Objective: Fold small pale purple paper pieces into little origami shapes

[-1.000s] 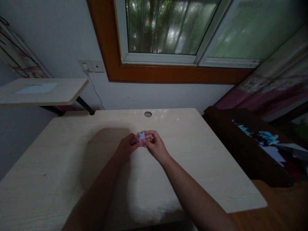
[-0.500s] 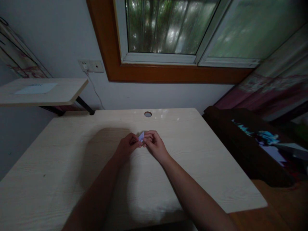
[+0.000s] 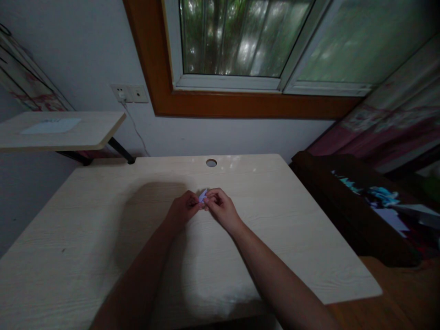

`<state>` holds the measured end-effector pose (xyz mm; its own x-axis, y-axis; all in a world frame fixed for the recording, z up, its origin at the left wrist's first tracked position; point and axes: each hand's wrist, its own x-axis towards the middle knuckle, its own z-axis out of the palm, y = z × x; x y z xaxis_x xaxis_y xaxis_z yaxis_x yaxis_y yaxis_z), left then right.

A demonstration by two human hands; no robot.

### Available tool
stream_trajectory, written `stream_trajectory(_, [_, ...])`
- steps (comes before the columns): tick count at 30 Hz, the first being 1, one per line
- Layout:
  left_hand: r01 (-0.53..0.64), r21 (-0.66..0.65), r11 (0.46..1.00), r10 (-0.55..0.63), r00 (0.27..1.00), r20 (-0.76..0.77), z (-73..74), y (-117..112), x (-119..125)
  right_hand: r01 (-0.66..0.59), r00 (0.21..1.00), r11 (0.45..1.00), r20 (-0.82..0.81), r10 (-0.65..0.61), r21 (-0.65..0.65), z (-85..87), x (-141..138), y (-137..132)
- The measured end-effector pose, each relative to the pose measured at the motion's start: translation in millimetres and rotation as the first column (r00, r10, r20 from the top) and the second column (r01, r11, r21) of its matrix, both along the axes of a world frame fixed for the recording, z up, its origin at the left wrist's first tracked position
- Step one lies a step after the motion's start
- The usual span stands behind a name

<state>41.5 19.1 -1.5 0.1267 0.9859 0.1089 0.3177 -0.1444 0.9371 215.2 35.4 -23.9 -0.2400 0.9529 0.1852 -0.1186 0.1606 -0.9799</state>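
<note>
Between my two hands is a small piece of folded pale lilac paper (image 3: 202,196), with a pointed tip sticking up. My left hand (image 3: 185,206) pinches its left side between thumb and fingers. On the other side, my right hand (image 3: 221,204) grips the paper's right edge, thumb low and curled fingers behind. The fingers cover much of the paper, so its full folded shape is hidden. Both hands are just above the light wood desk (image 3: 275,256), near its middle.
A raised shelf (image 3: 99,130) with a paper sheet (image 3: 51,126) stands at the back left. A round cable hole (image 3: 211,163) lies beyond my hands. Behind are a wall socket (image 3: 129,94) and a window. Right of the desk, dark furniture (image 3: 343,206) holds cloth and papers.
The fingers of my right hand have curled in slightly over the folded paper, and less of it shows. Both hands stay in nearly the same place.
</note>
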Motion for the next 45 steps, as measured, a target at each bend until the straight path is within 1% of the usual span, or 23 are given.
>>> stream_trajectory(4, [0.022,0.019,1.0,-0.022,1.0,-0.011,-0.5,-0.7,-0.2,0.006,1.0,1.0,-0.012,-0.006,-0.01,-0.6,-0.2,0.8])
stream_trajectory(9, [0.017,0.006,1.0,-0.017,1.0,-0.01,-2.9,-0.5,-0.7,0.004,1.0,1.0,-0.015,-0.004,-0.004,-0.6,-0.2,1.1])
stream_trajectory(15, [0.036,-0.016,0.999,-0.035,0.997,0.064,-6.9,1.6,-1.2,-0.022,1.0,1.0,0.014,0.022,0.006,1.7,-0.1,-0.6])
stream_trajectory(19, [0.021,-0.001,1.0,-0.021,0.998,0.067,-8.7,2.0,-1.5,-0.027,0.999,0.999,0.03,0.026,0.044,3.8,0.7,-2.1])
stream_trajectory(24, [-0.009,0.044,0.999,0.008,1.0,0.022,-12.2,1.5,-3.4,-0.025,0.993,0.997,0.115,0.016,0.077,2.6,2.0,-1.3])
stream_trajectory(30, [-0.079,0.116,0.99,0.075,0.996,0.04,-17.4,2.5,-5.5,-0.005,0.986,0.995,0.169,-0.012,0.102,5.4,1.1,-2.0])
stream_trajectory(37, [-0.06,0.13,0.99,0.06,0.998,0.005,-17.2,1.2,-3.9,0.024,0.964,0.976,0.253,-0.079,0.216,12.3,3.8,-3.3])
stream_trajectory(43, [-0.035,0.106,0.994,0.037,0.999,-0.016,-13.9,-0.8,-3.0,0.007,0.978,0.988,0.207,-0.039,0.156,8.9,3.5,-1.6])
stream_trajectory(45, [-0.022,0.091,0.996,0.022,1.0,0.004,-13.6,-0.9,-2.5,0.004,0.982,0.992,0.185,-0.027,0.126,6.6,3.1,-1.3])
